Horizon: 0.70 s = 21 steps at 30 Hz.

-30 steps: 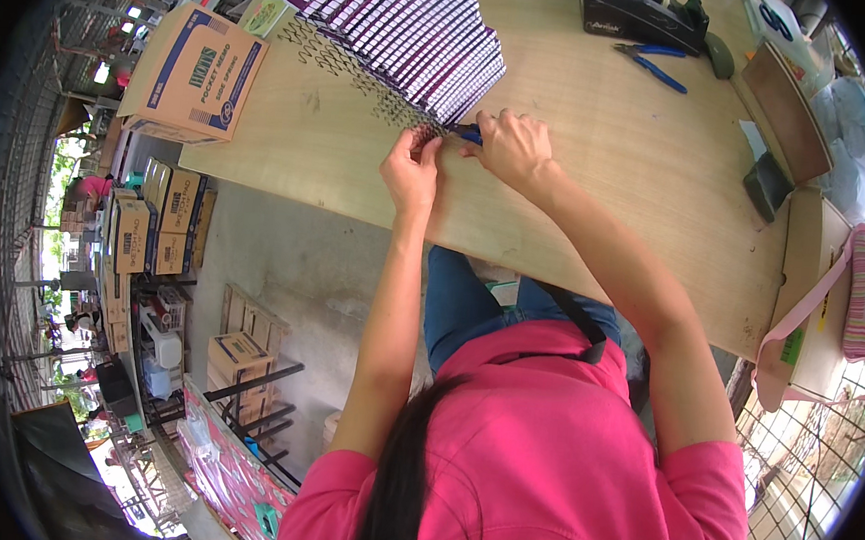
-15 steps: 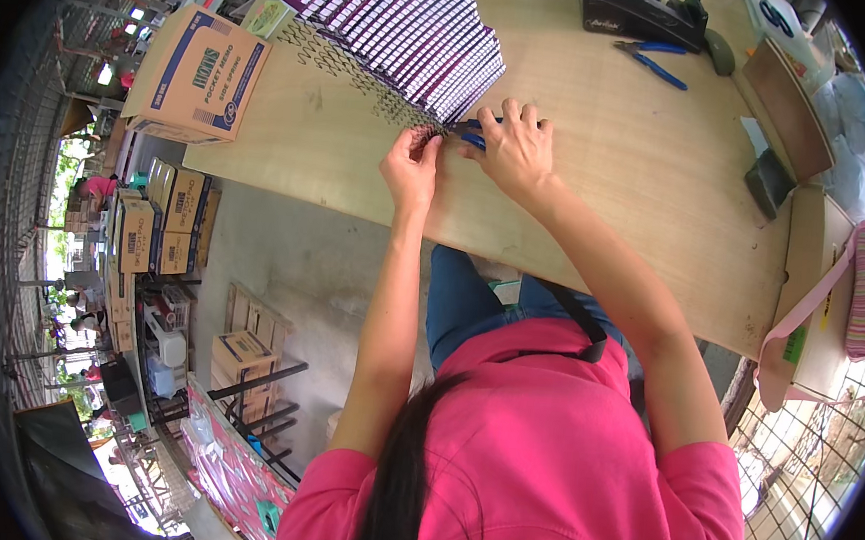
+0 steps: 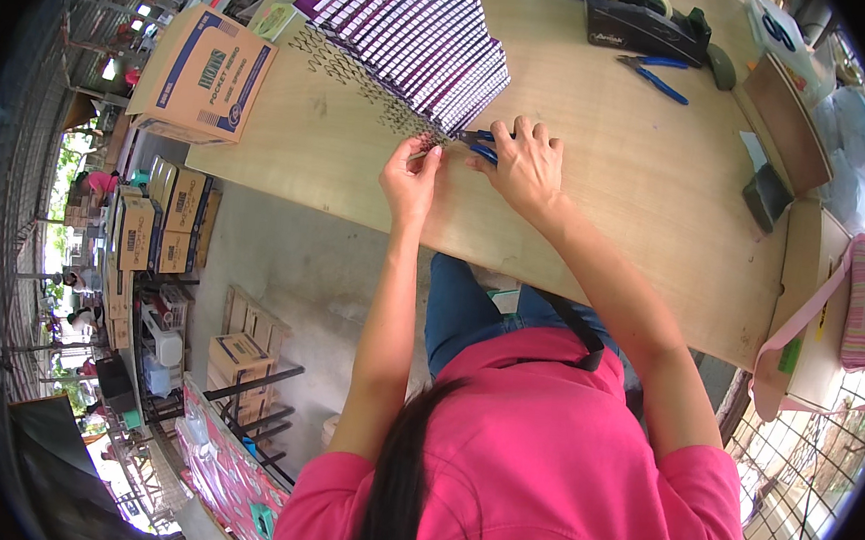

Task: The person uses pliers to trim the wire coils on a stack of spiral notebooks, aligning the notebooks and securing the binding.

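Right hand (image 3: pixel 528 166): loosened up compared with a second ago, fingers spreading over the handles and no longer bunched around them, but it's got the pliers.
Pliers (image 3: pixel 483 152): more of the blue handles shows now and they sit apart, so my read is the squeeze is off and they're not biting down at this moment.
Left hand (image 3: pixel 411 178): hasn't really budged, thumb and fingertips pinched on the near end of the coils, so that end looks steadied while the grip on the tool eases.
Notebooks (image 3: pixel 398 47): purple stack, fanned out on the table (image 3: pixel 618 203) just past both hands, pretty much as it was; top edge of the pile runs out of view.
Coils (image 3: pixel 403 117): sticking out along the stack's left side, down to the fingertips.
Hard to see: the pliers' tips get lost in the dark clutter by the stack's corner, can't tell if they touch wire. Which coil is pinched, no idea, fingers cover it. The right palm's hidden too.
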Tool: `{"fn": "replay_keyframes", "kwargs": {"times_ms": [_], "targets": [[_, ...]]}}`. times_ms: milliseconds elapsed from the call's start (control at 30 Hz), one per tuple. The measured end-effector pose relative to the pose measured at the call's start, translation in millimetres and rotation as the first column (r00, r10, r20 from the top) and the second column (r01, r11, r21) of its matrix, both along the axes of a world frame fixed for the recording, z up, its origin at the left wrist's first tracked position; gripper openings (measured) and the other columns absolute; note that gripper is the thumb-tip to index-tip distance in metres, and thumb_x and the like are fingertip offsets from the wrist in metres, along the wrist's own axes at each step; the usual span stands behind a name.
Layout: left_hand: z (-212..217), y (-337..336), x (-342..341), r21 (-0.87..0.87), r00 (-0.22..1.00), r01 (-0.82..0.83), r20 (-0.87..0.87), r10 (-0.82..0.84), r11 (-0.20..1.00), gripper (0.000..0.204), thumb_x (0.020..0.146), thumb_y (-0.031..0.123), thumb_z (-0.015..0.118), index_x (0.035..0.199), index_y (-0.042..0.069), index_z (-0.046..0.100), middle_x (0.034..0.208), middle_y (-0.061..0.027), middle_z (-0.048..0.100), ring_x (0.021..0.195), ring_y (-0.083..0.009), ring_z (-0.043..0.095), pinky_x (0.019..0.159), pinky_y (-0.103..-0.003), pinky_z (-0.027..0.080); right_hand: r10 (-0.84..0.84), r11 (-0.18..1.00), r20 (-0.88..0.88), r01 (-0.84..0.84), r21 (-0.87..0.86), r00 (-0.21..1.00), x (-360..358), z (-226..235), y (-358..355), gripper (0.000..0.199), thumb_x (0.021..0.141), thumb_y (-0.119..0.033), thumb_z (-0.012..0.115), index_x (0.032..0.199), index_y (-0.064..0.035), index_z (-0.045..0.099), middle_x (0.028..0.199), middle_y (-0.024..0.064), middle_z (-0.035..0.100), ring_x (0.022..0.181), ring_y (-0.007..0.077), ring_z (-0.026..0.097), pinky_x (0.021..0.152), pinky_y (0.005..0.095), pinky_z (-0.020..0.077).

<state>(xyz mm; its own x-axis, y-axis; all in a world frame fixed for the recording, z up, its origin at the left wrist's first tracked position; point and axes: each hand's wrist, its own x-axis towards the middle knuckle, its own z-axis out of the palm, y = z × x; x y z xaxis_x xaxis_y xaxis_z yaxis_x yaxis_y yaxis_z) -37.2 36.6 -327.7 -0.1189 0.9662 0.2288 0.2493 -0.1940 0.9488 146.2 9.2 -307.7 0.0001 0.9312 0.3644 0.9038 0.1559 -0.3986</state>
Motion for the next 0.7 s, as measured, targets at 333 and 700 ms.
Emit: {"fn": "replay_keyframes", "kwargs": {"times_ms": [333, 700], "targets": [[10, 1, 1, -0.016, 0.999, 0.047, 0.023, -0.047, 0.999, 0.024, 0.09, 0.002, 0.066, 0.112, -0.008, 0.063, 0.097, -0.008, 0.068, 0.08, -0.0108, 0.065, 0.072, -0.023, 0.055, -0.014, 1.0, 0.003, 0.014, 0.001, 1.0, -4, 1, 6, 0.05, 0.078, -0.052, 0.071, 0.105, -0.011, 0.062, 0.11, 0.0134, 0.058, 0.101, 0.0351, 0.057, 0.076, 0.0519, 0.0467], [6, 3, 4, 0.003, 1.0, 0.0, 0.018, 0.0, 1.0, 0.023, 0.09, 0.004, 0.067, 0.11, -0.009, 0.065, 0.09, -0.0079, 0.069, 0.077, -0.0102, 0.065, 0.071, -0.022, 0.054, 0.035, 0.983, -0.109, -0.054, -0.176, 0.993, -1, 2, 12, 0.053, 0.077, -0.054, 0.072, 0.102, -0.0085, 0.064, 0.098, 0.0128, 0.062, 0.088, 0.0347, 0.065, 0.071, 0.0494, 0.0496]]}}
